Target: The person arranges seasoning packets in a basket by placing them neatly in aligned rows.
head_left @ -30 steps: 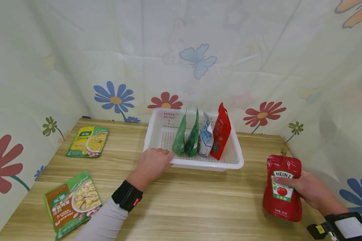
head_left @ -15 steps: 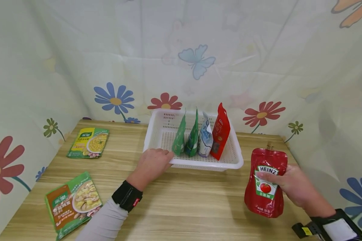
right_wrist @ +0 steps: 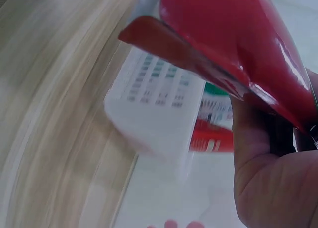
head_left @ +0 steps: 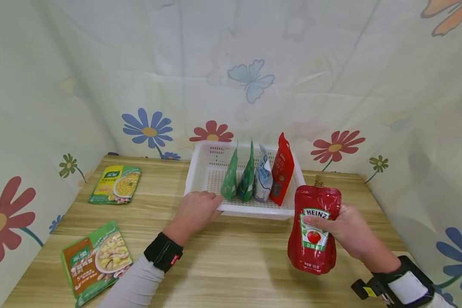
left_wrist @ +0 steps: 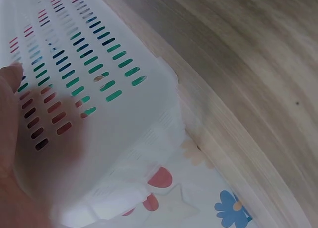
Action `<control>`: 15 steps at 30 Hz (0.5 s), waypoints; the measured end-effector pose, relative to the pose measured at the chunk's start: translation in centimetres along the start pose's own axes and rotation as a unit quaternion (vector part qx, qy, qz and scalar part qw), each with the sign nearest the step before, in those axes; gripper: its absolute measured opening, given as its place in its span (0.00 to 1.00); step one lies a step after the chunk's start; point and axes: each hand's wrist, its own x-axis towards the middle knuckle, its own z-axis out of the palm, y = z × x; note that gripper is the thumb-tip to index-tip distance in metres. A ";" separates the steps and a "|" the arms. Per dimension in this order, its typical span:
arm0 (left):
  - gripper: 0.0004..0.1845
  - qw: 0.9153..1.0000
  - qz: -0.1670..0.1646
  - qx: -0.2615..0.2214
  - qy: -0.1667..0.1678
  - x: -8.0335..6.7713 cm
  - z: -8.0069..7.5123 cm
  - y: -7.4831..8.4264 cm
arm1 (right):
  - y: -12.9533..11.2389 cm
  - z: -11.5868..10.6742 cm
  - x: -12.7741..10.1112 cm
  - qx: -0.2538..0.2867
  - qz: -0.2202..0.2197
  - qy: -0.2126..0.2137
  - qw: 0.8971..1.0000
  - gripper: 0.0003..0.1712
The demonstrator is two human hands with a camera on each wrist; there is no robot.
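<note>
A red Heinz ketchup pouch (head_left: pixel 315 231) is in my right hand (head_left: pixel 350 229), thumb across its front label and fingers behind it. It is upright over the table, just right of and nearer than the white plastic basket (head_left: pixel 254 210). My left hand (head_left: pixel 198 209) grips the basket's near rim toward the left corner; in the left wrist view the thumb (left_wrist: pixel 11 76) lies against the slotted wall. Standing in the basket are two green packets (head_left: pixel 229 177), a blue-and-white packet (head_left: pixel 263 177) and a tall red packet (head_left: pixel 282 171). The basket's left part holds nothing.
A yellow-and-green soup packet (head_left: pixel 115 185) lies flat at the table's back left. Nearer, a brown-and-green packet (head_left: pixel 96 261) lies beside my left forearm. Flower-printed cloth (head_left: pixel 250 51) surrounds the wooden table (head_left: pixel 231 265) at the back and sides.
My right hand has carried the ketchup pouch leftward and slightly away from me, toward the basket's near right corner. The left hand has stayed on the basket's rim.
</note>
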 end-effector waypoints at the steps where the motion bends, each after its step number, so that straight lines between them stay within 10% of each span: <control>1: 0.14 1.000 0.000 0.000 -0.002 0.0 -0.1 0.0 | -0.3 0.3 0.0 0.004 -0.003 -0.001 1.000 0.41; 15: 0.15 0.999 -0.015 -0.009 -0.029 0.1 -0.1 0.0 | -2.7 3.4 0.7 0.046 -0.048 -0.020 0.998 0.38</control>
